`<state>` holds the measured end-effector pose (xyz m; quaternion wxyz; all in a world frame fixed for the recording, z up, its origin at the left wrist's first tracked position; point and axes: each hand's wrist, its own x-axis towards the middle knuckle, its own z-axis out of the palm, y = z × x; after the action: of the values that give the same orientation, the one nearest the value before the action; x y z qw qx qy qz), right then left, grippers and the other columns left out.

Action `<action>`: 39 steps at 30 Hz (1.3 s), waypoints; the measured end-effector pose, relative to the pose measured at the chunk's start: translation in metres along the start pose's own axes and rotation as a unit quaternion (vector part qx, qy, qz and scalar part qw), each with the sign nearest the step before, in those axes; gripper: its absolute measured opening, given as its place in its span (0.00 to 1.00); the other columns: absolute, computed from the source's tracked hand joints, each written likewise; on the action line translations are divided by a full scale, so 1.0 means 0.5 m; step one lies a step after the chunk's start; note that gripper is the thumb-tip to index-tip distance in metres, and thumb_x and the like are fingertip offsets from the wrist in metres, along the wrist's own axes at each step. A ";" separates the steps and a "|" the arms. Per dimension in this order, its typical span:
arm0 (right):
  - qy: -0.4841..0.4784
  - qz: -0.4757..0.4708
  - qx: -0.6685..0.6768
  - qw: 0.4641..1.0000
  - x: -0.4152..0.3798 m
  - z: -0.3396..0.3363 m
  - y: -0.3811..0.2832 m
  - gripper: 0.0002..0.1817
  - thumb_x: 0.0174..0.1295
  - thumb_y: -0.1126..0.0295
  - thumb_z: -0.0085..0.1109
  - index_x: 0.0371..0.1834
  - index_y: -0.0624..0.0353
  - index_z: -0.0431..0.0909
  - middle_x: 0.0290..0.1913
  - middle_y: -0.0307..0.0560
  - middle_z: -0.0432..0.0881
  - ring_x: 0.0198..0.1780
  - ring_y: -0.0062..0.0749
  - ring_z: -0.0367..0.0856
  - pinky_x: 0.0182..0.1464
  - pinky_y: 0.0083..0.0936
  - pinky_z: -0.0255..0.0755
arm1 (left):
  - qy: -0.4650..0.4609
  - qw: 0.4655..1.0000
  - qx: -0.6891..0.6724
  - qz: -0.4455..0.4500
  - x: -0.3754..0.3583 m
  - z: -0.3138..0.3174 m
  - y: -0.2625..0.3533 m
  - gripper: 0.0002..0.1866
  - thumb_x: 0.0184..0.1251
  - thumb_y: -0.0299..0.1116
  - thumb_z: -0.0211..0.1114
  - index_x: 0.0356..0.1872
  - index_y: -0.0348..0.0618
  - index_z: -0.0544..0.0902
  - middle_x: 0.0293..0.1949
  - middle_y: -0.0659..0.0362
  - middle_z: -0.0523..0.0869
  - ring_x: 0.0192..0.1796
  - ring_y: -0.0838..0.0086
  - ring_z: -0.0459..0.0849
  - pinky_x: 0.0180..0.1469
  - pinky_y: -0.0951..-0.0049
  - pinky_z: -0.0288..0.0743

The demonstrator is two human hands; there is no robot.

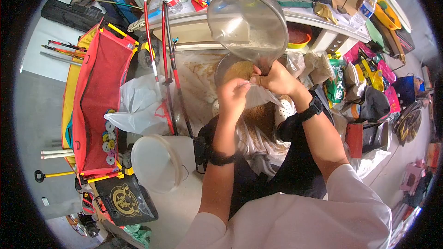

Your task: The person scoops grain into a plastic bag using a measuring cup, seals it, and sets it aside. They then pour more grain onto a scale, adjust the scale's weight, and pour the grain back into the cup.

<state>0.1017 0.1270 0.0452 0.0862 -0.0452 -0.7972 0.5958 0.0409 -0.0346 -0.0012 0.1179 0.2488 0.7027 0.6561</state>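
Bench (302, 17), its top crowded with bottles, packets and tools, runs across the far side of a cluttered room. Before its front edge lies a dirty sheet (196, 71) on the floor. Nearer the person, between the knees and still in front of the bench, is brown granular material (260, 117). The metal pan (247, 25) is tilted up before the bench, its upper part overlapping the front edge in this view. The right hand (278, 79) has its fingers curled round the pan's handle; the left hand (232, 93) has its fingers pinching the clear bag (263, 96), out from the bench and just below the pan. A bowl (223, 68) of tan powder sits between the hands and the bench.

Red and black poles (166, 55) stand at the bench's left part, near a white plastic bag (140, 101). Well out from that end are a white bucket (154, 166) and a long red case (101, 106), with bare floor outside the case. Packets and bags crowd the floor off the bench's right end; a narrow pale strip runs beyond them.
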 end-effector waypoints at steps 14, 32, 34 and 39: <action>0.006 -0.012 0.025 1.000 -0.020 0.016 -0.011 0.13 0.46 0.77 0.66 0.24 0.58 0.68 0.22 0.31 0.65 0.24 0.15 0.62 0.26 0.17 0.58 | 0.025 0.996 0.078 0.030 -0.030 -0.001 0.009 0.03 0.60 0.23 0.61 0.34 0.35 0.79 0.29 0.57 0.82 0.33 0.74 0.80 0.39 0.75 0.72; 0.050 -0.015 -0.198 0.979 -0.113 0.026 0.009 0.13 0.48 0.64 0.62 0.31 0.63 0.77 0.24 0.60 0.77 0.26 0.51 0.76 0.33 0.38 0.72 | 0.007 0.987 0.144 0.071 -0.074 -0.031 0.011 0.05 0.61 0.28 0.62 0.34 0.37 0.80 0.29 0.55 0.83 0.34 0.71 0.80 0.40 0.71 0.72; 0.039 0.054 -0.257 0.964 -0.126 0.021 0.023 0.16 0.50 0.61 0.60 0.37 0.61 0.78 0.32 0.63 0.81 0.37 0.61 0.79 0.41 0.45 0.74 | -0.011 0.986 0.146 0.084 -0.080 -0.036 0.003 0.05 0.61 0.29 0.62 0.34 0.37 0.80 0.29 0.55 0.83 0.34 0.71 0.80 0.40 0.71 0.73; 0.042 0.108 -0.305 0.945 -0.185 0.023 -0.017 0.14 0.51 0.61 0.59 0.37 0.58 0.79 0.34 0.62 0.81 0.39 0.59 0.79 0.42 0.46 0.74 | -0.021 0.988 0.140 0.067 -0.084 -0.040 -0.035 0.08 0.57 0.28 0.65 0.36 0.34 0.81 0.33 0.49 0.84 0.37 0.59 0.83 0.41 0.67 0.74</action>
<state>0.1907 0.0976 0.0423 0.0366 -0.1797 -0.9270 0.3271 0.0633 -0.0733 -0.0231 0.0520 0.3230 0.7668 0.5522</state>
